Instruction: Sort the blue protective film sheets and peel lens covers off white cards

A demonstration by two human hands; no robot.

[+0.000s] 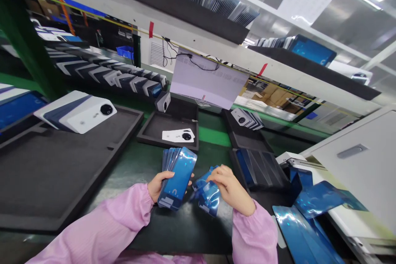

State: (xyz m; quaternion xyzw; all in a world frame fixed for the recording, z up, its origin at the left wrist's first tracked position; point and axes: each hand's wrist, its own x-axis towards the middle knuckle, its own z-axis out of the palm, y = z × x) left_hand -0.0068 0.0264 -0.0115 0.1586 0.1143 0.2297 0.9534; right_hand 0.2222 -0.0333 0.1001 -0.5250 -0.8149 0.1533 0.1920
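Observation:
My left hand (161, 185) is wrapped round a fanned stack of blue phone-shaped panels (182, 173). A glossy blue face with a small white curved mark tops the stack. To its right, my right hand (227, 183) is closed in a pinch on glossy, see-through blue film (210, 196), which bends and hangs below the fingers. Whether this is one sheet or several, I cannot tell. Beyond both hands, white phone back covers (175, 135) with a round black camera area lie in a dark foam tray (151, 142).
A larger foam tray (62, 206) is at left, with fanned white and grey covers (80, 115) at its far edge. Dark panels (262, 169) lie in a tray at right, near loose blue sheets (303, 231). An overhead shelf (185, 33) crosses above the green bench.

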